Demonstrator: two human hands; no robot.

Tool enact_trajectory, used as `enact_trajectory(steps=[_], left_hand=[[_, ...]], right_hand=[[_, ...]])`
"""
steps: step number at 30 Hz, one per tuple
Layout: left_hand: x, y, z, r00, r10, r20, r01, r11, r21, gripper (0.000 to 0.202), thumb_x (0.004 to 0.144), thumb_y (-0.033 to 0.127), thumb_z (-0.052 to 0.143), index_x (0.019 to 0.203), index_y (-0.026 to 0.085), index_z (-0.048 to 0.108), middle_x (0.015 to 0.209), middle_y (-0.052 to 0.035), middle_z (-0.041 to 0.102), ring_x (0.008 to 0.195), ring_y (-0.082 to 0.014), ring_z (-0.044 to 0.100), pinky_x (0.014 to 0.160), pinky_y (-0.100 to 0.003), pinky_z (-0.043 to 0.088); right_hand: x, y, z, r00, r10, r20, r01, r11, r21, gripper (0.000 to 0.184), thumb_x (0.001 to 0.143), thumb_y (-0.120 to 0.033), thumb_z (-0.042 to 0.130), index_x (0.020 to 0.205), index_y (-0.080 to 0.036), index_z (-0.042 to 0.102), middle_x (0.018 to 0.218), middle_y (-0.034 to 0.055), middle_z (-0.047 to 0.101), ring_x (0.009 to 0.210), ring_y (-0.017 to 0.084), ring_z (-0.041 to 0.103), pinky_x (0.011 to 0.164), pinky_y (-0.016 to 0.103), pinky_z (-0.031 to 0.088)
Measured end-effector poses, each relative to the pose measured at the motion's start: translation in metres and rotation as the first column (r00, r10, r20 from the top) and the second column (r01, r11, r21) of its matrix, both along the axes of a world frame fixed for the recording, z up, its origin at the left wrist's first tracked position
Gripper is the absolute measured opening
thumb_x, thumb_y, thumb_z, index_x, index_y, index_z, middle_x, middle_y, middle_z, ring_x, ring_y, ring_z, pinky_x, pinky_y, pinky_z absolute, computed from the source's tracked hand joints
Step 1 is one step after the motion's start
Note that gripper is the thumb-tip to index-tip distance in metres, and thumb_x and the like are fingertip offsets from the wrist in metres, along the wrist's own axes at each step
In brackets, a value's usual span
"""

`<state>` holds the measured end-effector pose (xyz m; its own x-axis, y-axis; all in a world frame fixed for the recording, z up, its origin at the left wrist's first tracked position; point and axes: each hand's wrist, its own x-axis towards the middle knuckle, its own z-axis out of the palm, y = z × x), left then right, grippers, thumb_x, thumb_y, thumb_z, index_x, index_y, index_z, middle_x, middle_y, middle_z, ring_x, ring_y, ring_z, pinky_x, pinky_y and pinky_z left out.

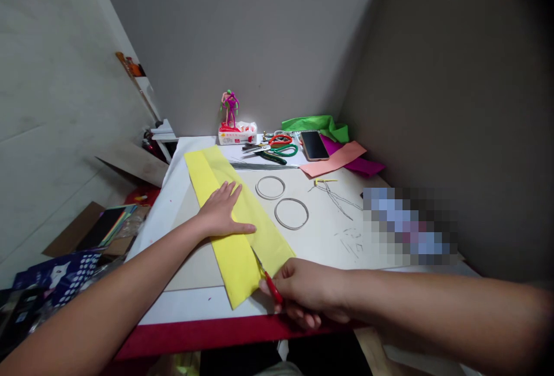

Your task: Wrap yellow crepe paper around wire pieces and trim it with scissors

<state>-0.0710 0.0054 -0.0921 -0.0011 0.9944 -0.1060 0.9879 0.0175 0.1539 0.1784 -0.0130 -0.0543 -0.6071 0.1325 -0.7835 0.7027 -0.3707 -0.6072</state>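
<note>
A long sheet of yellow crepe paper [236, 266] lies slantwise across the table, with a fold or second layer along its right side. My left hand [223, 211] rests flat on it, fingers spread, pressing it to the table. In my right hand [298, 289] is a pair of scissors [272, 286] with red handles. Their blades sit in a slit that runs up from the paper's near end. The right fingers wrap the handles, partly hidden under the hand. Two wire rings [291, 213] lie just right of the paper.
Green-handled scissors [283, 150], a phone [314, 145] and a tissue pack [238, 133] with a wire figure [229, 107] stand at the back. Pink paper [333, 159] and green paper [318, 126] lie back right. Twisted wires [332, 194] and short snippets [350, 243] lie at right.
</note>
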Motion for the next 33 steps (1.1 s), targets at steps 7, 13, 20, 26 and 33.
enact_trajectory(steps=[7, 13, 20, 26, 33], left_hand=[[0.0005, 0.0, -0.0001, 1.0, 0.0, 0.001, 0.0, 1.0, -0.001, 0.125, 0.056, 0.087, 0.047, 0.151, 0.014, 0.01, 0.157, -0.0138, 0.003, 0.143, -0.0342, 0.0, 0.114, -0.047, 0.013], [0.0028, -0.0017, 0.0009, 1.0, -0.007, -0.005, 0.007, 1.0, -0.004, 0.126, 0.056, 0.087, 0.046, 0.15, 0.011, 0.011, 0.157, -0.0161, 0.004, 0.143, -0.0347, 0.001, 0.114, -0.048, 0.013], [0.0034, -0.0016, 0.0015, 1.0, -0.008, -0.011, 0.008, 1.0, -0.012, 0.125, 0.057, 0.087, 0.046, 0.15, 0.012, 0.01, 0.157, -0.0156, 0.003, 0.143, -0.0342, 0.001, 0.115, -0.047, 0.012], [0.0047, -0.0022, 0.0037, 1.0, -0.001, 0.0, 0.001, 1.0, -0.027, 0.1, 0.077, 0.079, 0.024, 0.151, 0.013, 0.01, 0.157, -0.0144, 0.004, 0.144, -0.0311, 0.001, 0.114, -0.047, 0.012], [0.0034, -0.0017, 0.0093, 0.999, -0.044, 0.016, 0.045, 0.996, -0.082, 0.102, 0.077, 0.077, 0.033, 0.15, 0.011, 0.007, 0.157, -0.0151, 0.003, 0.144, -0.0302, 0.0, 0.115, -0.046, 0.009]], right_hand=[[-0.0001, 0.0014, -0.0013, 1.0, 0.003, 0.011, -0.003, 1.0, -0.007, 0.047, 0.082, -0.054, 0.059, 0.057, -0.016, 0.052, 0.033, -0.0066, 0.04, 0.024, 0.005, 0.034, 0.023, 0.014, 0.023], [-0.0031, 0.0048, -0.0005, 1.0, 0.006, -0.018, -0.007, 0.999, -0.043, 0.048, 0.081, -0.057, 0.059, 0.058, -0.016, 0.051, 0.034, -0.0064, 0.04, 0.026, 0.005, 0.036, 0.025, 0.014, 0.023], [-0.0039, 0.0044, -0.0008, 0.999, -0.004, -0.04, 0.002, 0.999, -0.044, 0.048, 0.081, -0.056, 0.059, 0.058, -0.016, 0.049, 0.033, -0.0066, 0.039, 0.025, 0.005, 0.033, 0.024, 0.014, 0.021], [-0.0043, 0.006, 0.0, 1.0, -0.002, -0.024, 0.0, 0.998, -0.065, 0.047, 0.081, -0.056, 0.059, 0.059, -0.016, 0.049, 0.034, -0.0068, 0.039, 0.026, 0.005, 0.032, 0.025, 0.014, 0.02], [-0.0078, 0.0073, 0.0026, 1.0, -0.003, -0.015, 0.001, 0.994, -0.109, 0.043, 0.09, -0.047, 0.05, 0.059, -0.016, 0.047, 0.035, -0.0066, 0.037, 0.028, 0.005, 0.031, 0.027, 0.014, 0.02]])
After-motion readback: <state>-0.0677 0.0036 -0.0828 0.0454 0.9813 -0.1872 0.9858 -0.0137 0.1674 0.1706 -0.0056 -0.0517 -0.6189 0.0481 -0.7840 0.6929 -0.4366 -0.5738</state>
